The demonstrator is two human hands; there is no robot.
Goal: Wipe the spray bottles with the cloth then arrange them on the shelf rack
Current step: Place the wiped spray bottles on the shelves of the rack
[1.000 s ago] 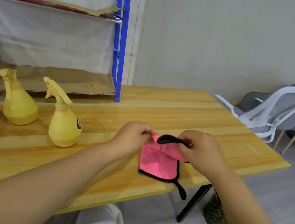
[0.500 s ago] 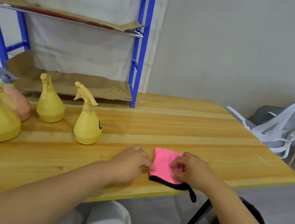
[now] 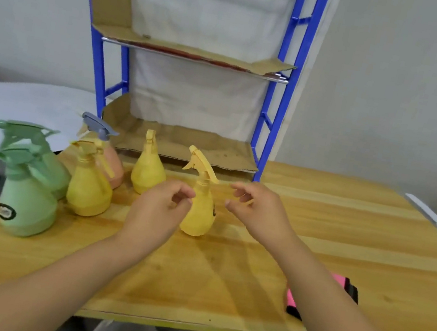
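Head view: the left hand [image 3: 163, 208] and right hand [image 3: 256, 210] are hovering on either side of a yellow spray bottle [image 3: 199, 220], fingers loosely curled and gripping nothing. The pink cloth [image 3: 345, 285] is lying on the wooden table [image 3: 348, 217], partly hidden under the right forearm. Five other spray bottles are standing to the left, before the blue shelf rack [image 3: 271, 133].

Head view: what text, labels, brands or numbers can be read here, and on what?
Front green bottle: oval dark-rimmed label, too blurred to read.
Rightmost yellow bottle: dark mark on its right side, seen edge-on, unreadable.
Shelf rack: no text visible.
Nothing here can be quoted.
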